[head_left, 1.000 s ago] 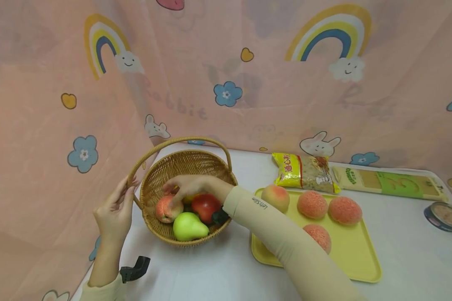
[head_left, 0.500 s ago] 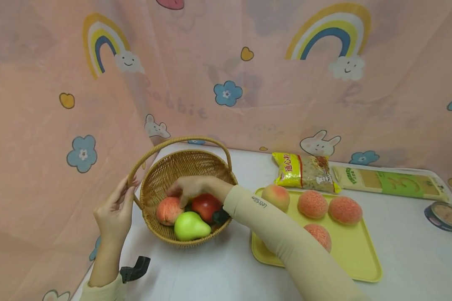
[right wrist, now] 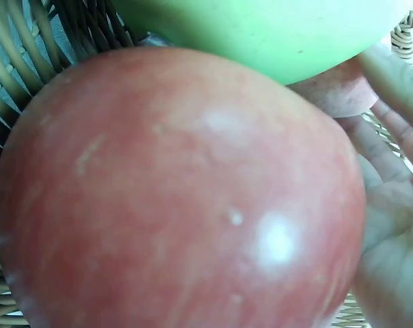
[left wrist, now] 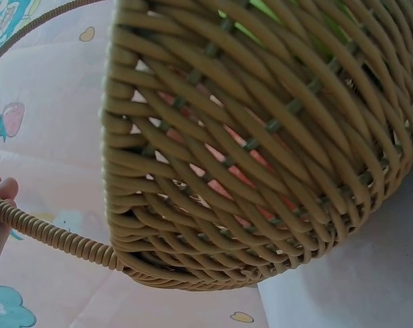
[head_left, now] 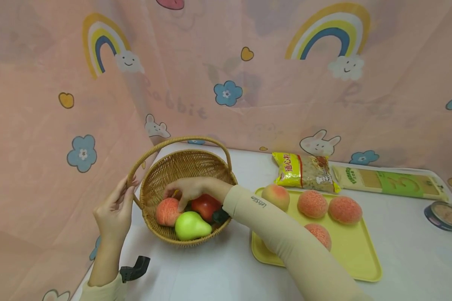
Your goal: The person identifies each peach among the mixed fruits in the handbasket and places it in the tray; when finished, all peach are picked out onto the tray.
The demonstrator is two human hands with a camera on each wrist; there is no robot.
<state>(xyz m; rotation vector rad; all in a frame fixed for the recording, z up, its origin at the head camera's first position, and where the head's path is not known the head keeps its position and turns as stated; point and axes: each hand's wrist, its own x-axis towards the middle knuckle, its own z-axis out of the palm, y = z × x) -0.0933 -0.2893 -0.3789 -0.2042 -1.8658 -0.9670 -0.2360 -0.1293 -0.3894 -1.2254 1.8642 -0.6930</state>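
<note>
A wicker basket (head_left: 184,161) stands at the left of the table and holds fruit. My left hand (head_left: 114,215) pinches the left side of its arched handle (head_left: 181,139), which also shows in the left wrist view with fingers (left wrist: 3,198) on it. Inside the basket, my right hand (head_left: 190,189) has its thumb and fingers around a pinkish-red apple (head_left: 168,212). A green pear (head_left: 193,226) lies right of that apple, toward the front. Under my right wrist is a darker red apple (head_left: 204,206), which fills much of the right wrist view.
Right of the basket, a yellow tray (head_left: 355,259) holds a peach (head_left: 276,198) and several pink, crumbly-topped buns (head_left: 312,204). Behind it lie a yellow food bag (head_left: 305,172) and a flat noodle pack (head_left: 391,183). A round tin (head_left: 445,216) stands at the far right.
Inside the basket, my right hand has shifted slightly with the pinkish-red apple, which has turned. The pear has moved slightly right. My left hand stays on the handle.
</note>
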